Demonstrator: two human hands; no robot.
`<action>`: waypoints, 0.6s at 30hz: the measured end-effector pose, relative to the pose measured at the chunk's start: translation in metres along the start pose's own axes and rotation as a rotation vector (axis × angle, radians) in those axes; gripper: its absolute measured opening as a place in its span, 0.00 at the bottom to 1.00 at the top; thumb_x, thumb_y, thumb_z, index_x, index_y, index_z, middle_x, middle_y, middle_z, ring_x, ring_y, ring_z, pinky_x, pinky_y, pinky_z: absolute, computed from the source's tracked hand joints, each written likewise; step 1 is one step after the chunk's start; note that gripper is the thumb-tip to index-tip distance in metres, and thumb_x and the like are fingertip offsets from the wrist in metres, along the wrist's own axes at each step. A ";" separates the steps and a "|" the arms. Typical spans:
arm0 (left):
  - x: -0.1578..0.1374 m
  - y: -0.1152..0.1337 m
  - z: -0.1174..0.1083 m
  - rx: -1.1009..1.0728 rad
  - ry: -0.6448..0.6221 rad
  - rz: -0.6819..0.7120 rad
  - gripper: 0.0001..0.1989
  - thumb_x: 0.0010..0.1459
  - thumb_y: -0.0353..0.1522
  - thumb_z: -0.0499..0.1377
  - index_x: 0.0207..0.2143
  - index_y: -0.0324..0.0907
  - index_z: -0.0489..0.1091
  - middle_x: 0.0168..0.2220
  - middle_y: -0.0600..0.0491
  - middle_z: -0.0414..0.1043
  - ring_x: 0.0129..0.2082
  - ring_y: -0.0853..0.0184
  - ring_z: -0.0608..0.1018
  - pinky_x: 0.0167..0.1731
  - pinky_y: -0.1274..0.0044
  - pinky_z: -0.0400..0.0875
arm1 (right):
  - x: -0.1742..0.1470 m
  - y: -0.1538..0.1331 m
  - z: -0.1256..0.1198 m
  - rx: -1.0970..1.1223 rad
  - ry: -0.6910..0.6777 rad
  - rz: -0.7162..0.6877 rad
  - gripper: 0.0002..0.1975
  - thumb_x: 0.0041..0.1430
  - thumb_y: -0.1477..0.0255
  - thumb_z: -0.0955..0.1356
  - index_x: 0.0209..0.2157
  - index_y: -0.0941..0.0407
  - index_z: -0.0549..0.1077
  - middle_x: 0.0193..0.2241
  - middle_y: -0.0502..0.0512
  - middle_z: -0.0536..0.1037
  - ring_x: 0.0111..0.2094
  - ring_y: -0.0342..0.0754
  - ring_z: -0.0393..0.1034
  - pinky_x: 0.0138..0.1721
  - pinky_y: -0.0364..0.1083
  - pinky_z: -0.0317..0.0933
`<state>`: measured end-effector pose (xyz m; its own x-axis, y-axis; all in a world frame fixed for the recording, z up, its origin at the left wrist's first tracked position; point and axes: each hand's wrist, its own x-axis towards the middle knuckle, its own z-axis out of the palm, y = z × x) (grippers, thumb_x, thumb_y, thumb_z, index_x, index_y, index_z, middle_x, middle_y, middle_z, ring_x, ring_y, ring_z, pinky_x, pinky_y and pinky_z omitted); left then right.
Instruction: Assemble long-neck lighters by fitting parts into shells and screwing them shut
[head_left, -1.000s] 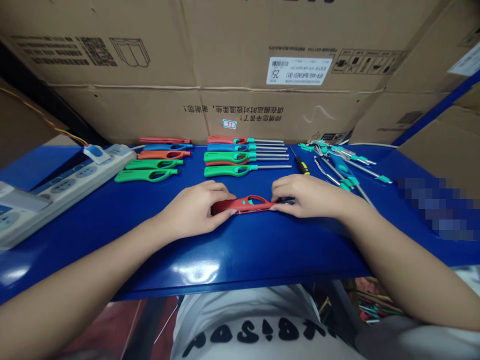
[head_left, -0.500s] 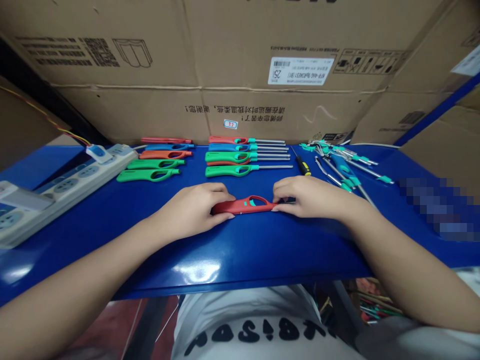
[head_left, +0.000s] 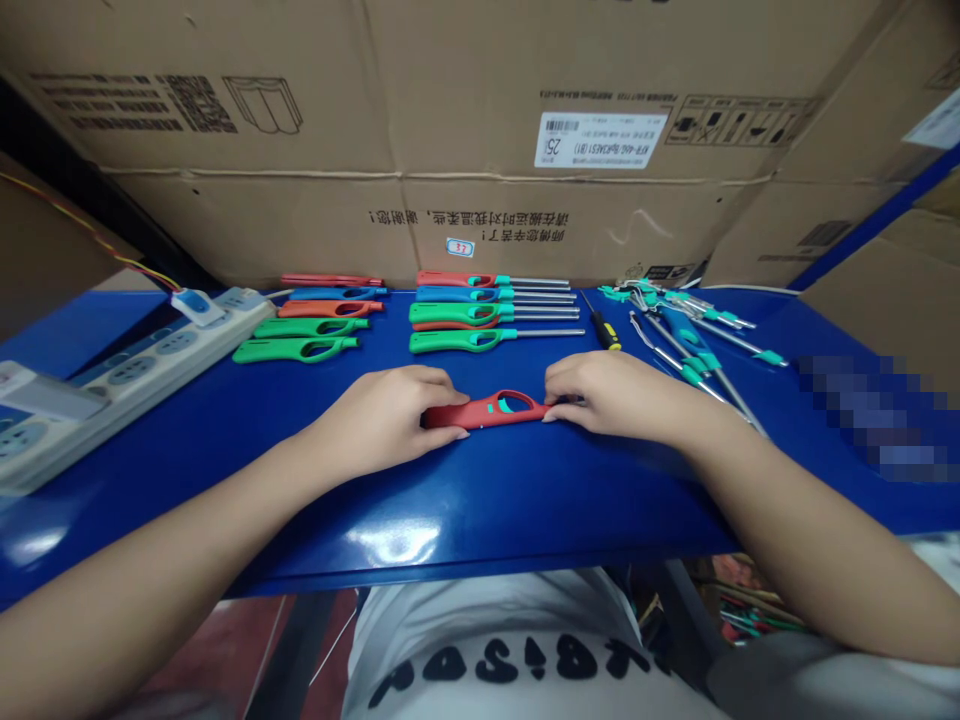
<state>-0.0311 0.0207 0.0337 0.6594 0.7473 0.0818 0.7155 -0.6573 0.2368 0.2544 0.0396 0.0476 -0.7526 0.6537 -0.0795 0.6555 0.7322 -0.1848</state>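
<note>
A red long-nosed lighter (head_left: 487,411) lies level between my hands just above or on the blue table. A teal trigger piece shows in its loop. My left hand (head_left: 386,415) is closed around the rear end of the handle, thumb on the near side. With thumb and fingers, my right hand (head_left: 611,395) pinches the narrow front end; its fingers mostly hide whatever extends beyond there. Behind my hands lie several lighters with metal rods, the nearest a green lighter (head_left: 454,342). To their left is a stack of handle shells without rods, including a green shell (head_left: 300,349).
A black-and-yellow screwdriver (head_left: 605,330) lies beyond my right hand, beside a pile of metal rods with teal parts (head_left: 701,362). A white power strip (head_left: 135,375) runs along the left. The cardboard box (head_left: 300,215) walls off the back of the blue table (head_left: 480,520).
Both hands keep their hold on the red lighter in almost the same place. My right hand and forearm have shifted very slightly, showing a little more of a rod by the arm.
</note>
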 end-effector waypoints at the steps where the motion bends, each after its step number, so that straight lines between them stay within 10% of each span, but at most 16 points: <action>1: 0.000 0.000 0.000 0.002 0.001 -0.001 0.13 0.61 0.40 0.62 0.47 0.48 0.78 0.46 0.53 0.79 0.43 0.61 0.80 0.37 0.75 0.71 | 0.000 -0.001 0.001 -0.017 -0.002 0.001 0.07 0.63 0.72 0.68 0.32 0.56 0.77 0.35 0.55 0.79 0.37 0.50 0.73 0.34 0.45 0.57; 18: 0.005 -0.005 0.005 -0.179 0.166 -0.094 0.18 0.65 0.42 0.57 0.50 0.43 0.77 0.46 0.48 0.78 0.42 0.60 0.79 0.40 0.71 0.74 | -0.006 0.021 -0.005 0.088 0.046 0.079 0.12 0.63 0.69 0.68 0.47 0.56 0.76 0.41 0.57 0.80 0.38 0.50 0.73 0.35 0.44 0.59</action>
<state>-0.0299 0.0272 0.0287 0.5344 0.8200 0.2051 0.7103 -0.5671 0.4170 0.2731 0.0517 0.0490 -0.6937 0.7183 -0.0522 0.7032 0.6598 -0.2650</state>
